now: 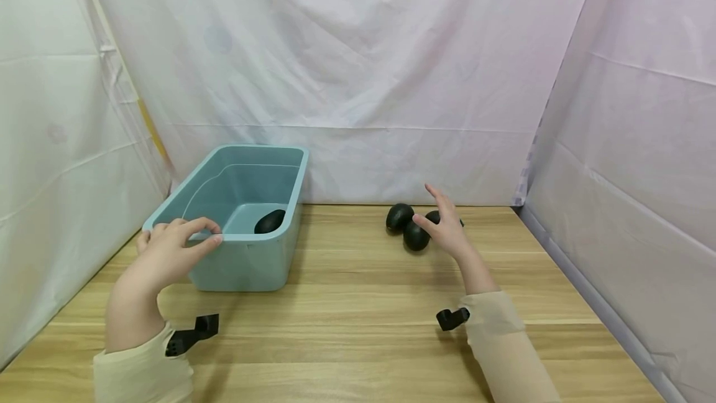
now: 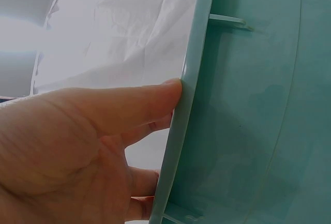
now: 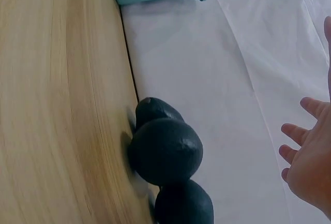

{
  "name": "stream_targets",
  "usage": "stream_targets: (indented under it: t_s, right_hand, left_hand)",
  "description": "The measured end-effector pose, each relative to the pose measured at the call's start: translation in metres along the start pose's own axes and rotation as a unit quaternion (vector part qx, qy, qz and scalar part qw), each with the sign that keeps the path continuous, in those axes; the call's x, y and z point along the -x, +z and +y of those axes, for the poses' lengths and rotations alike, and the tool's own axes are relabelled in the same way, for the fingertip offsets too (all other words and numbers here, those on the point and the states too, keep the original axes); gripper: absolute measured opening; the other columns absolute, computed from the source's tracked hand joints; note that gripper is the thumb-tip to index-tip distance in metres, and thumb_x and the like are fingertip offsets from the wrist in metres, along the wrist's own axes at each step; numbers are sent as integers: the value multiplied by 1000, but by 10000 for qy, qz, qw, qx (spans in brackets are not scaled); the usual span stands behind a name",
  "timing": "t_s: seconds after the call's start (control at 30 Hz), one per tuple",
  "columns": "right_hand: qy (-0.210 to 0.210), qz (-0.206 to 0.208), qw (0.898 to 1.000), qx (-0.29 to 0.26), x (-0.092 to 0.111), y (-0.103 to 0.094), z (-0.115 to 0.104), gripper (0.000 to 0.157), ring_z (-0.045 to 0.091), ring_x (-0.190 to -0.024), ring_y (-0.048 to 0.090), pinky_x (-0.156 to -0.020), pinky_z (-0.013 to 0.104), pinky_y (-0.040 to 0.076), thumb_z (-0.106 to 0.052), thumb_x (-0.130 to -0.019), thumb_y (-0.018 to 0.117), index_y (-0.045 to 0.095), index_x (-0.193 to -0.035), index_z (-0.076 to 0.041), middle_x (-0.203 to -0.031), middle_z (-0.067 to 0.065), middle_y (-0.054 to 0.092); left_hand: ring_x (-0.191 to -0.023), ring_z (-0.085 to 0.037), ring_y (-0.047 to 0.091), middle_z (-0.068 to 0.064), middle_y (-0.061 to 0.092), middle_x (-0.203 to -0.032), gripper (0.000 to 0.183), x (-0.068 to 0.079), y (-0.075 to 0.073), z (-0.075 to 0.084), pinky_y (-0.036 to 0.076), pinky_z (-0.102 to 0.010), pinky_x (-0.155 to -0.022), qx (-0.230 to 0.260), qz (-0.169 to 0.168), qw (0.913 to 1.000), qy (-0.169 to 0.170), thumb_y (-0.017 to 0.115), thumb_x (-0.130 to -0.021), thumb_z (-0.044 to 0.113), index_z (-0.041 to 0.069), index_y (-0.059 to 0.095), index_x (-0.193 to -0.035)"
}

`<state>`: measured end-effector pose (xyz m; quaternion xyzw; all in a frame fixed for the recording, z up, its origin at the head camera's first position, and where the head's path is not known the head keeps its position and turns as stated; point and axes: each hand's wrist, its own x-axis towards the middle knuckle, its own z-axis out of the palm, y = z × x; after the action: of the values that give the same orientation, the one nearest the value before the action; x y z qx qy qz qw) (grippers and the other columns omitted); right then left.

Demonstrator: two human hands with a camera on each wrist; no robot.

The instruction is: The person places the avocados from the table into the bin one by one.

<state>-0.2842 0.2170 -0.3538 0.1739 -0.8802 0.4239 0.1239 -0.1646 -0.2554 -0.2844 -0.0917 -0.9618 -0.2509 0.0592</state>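
Observation:
A blue-green plastic bin (image 1: 240, 264) stands at the left of the table, with one dark avocado (image 1: 270, 221) on its floor. My left hand (image 1: 168, 250) holds the bin's near rim close to the left corner; the left wrist view shows the thumb (image 2: 139, 105) against the rim, with the other fingers partly hidden. To the right lie dark avocados in a cluster: one at the left (image 1: 399, 217), one in front (image 1: 416, 237), and another behind, partly covered by my right hand (image 1: 450, 232). That hand hovers over the cluster with spread fingers, holding nothing. In the right wrist view it is apart from the avocados (image 3: 166, 151).
The wooden table (image 1: 347, 328) ends at a white cloth (image 1: 358, 79) hung behind it. More cloth hangs at the left and right sides. Small black mounts (image 1: 192, 334) sit on both wrists.

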Motion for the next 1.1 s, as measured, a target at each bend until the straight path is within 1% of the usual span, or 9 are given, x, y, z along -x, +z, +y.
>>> stream_targets:
  t_s: [0.1,0.27,0.33,0.43,0.6,0.67,0.83,1.1]
  right_hand:
    - [74,43,10000,40,1,-5,6,76,39,-142,5,-101,71,11,-38,-93,61,17,-154,-25,-157,11,13]
    - [41,163,9999,-16,1,-13,14,77,38,-142,5,-101,71,12,-45,-93,59,16,-154,-26,-157,12,11]
    - [35,206,9998,-53,1,-17,15,79,38,-142,5,-101,71,12,-48,-93,58,15,-154,-25,-157,12,10]
    - [31,286,9995,-92,0,-22,18,79,38,-142,6,-102,70,12,-49,-93,58,16,-154,-23,-157,12,11]
    - [74,421,9990,-106,1,-29,24,79,40,-141,8,-103,69,12,-43,-94,59,16,-154,-18,-157,14,12]
    - [124,464,9988,-104,2,-32,26,78,40,-141,7,-103,69,11,-40,-94,59,16,-154,-17,-157,16,12]
    - [263,539,9982,-23,2,-38,33,77,40,-141,6,-104,68,10,-35,-94,60,16,-154,-15,-156,18,12]
    - [536,509,9971,189,4,-43,48,80,43,-141,4,-102,71,8,-48,-94,56,14,-155,-18,-157,17,9]
  left_hand:
    - [-106,-49,32,-19,51,-106,32,0,0,0,8,-67,-85,-2,-28,10000,-20,50,-100,40,13,60,-115]
    - [-106,-49,31,-20,51,-109,34,2,0,-2,7,-68,-86,7,-61,10000,-33,48,-100,41,13,60,-116]
    - [-106,-50,31,-21,51,-109,35,3,-1,-3,6,-69,-86,-2,-62,10000,-36,48,-100,42,13,60,-115]
    - [-106,-51,32,-21,51,-108,34,3,-2,-3,6,-70,-86,-36,-45,10000,-43,48,-100,42,13,59,-115]
    - [-106,-51,32,-18,51,-104,33,4,-2,-3,5,-72,-87,-45,-51,10000,-64,49,-100,41,13,60,-115]
    - [-106,-51,32,-17,51,-103,33,4,-3,-2,4,-73,-87,-44,-56,10000,-65,49,-100,41,13,59,-115]
    - [-106,-52,32,-17,51,-102,34,3,-4,-3,4,-73,-88,-78,-49,9999,-48,48,-100,41,13,59,-115]
    - [-107,-53,32,-18,51,-104,32,3,-3,-2,3,-73,-88,-48,-83,9999,-55,49,-100,40,13,59,-115]
